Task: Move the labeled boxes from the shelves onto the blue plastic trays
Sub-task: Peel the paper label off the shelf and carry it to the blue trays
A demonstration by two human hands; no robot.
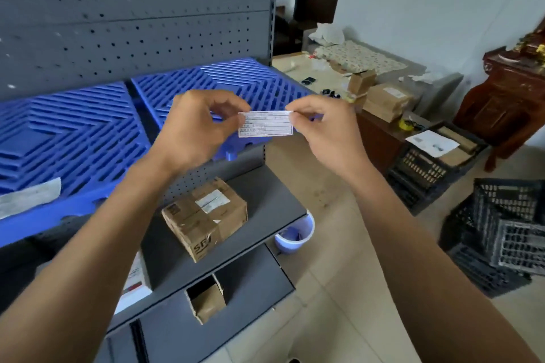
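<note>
Both hands hold a small white printed label [266, 124] stretched between them at chest height. My left hand [197, 127] pinches its left end and my right hand [326, 130] pinches its right end. Behind the label two blue plastic trays [73, 138] lie side by side on the upper grey shelf, the right tray [224, 79] bare. Below, a taped cardboard box [205, 216] with a white label stands on the middle grey shelf [265, 209]. A smaller open cardboard box [206, 300] sits on the shelf under it.
A strip of white paper [29, 197] lies on the left tray. A white box [134, 283] shows under my left forearm. A lilac bucket [295, 234] stands on the floor by the shelf. Black crates [501, 233] and more cardboard boxes [386, 100] are at right.
</note>
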